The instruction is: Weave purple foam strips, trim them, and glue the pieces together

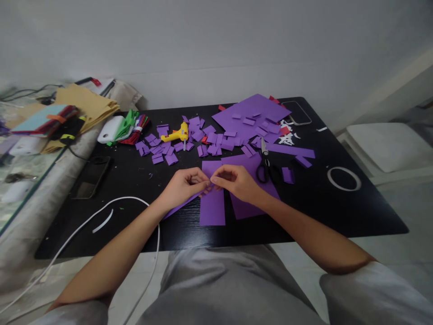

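My left hand point(187, 186) and my right hand point(237, 183) meet fingertip to fingertip over the table, both closed in a pinch. A small purple paper piece is pinched between them, mostly covered by the fingers. Beneath the hands lies an upright purple paper strip point(212, 212), and to its right a larger purple sheet point(248, 207) partly under my right wrist. Another purple paper edge point(181, 206) shows below my left hand; I cannot tell whether it is held. Black-handled scissors point(265, 164) rest just beyond my right hand.
Many small folded purple pieces point(171, 158) spread across the black table point(135, 225) around a yellow glue gun point(179, 133). A big purple sheet point(237, 108) lies at the back. Left are a phone point(91, 177) and a white cable point(98, 212); right, a tape ring point(329, 180).
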{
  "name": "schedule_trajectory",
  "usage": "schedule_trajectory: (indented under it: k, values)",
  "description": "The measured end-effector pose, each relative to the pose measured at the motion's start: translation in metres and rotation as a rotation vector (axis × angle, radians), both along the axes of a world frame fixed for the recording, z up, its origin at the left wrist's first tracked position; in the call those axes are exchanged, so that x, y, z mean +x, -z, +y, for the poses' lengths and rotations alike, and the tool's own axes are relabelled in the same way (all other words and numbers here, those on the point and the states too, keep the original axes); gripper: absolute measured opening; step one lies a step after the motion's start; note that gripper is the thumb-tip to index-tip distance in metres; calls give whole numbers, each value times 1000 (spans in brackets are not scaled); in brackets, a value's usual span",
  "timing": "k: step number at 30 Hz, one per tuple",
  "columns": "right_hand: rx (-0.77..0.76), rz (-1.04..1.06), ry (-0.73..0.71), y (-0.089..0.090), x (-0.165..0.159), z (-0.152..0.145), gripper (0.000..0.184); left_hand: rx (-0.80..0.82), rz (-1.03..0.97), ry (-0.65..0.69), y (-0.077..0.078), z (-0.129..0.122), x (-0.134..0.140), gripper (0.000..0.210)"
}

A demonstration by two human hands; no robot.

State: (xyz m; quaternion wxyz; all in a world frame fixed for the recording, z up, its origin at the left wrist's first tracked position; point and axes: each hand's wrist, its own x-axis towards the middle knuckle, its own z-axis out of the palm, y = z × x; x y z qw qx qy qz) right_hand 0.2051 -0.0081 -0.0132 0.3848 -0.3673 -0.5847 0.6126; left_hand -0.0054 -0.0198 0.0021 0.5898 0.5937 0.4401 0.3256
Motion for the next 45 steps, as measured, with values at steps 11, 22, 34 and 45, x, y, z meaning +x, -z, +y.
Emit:
schedule_trajectory:
  k: [11,22,34,45]
  values:
    - [-37,-7,3,1,7,9,38,49,90,16,-4,3,-4,29]
    - [-179,31,37,-1,11,16,41,187,220,52,-6,7,-14,25]
    - [-138,-22,8,0,9,15,33,131,201,63,-8,8,-12,24]
    - [-75,-120,-42,1,7,10,27,112,205,105,-6,6,-11,25]
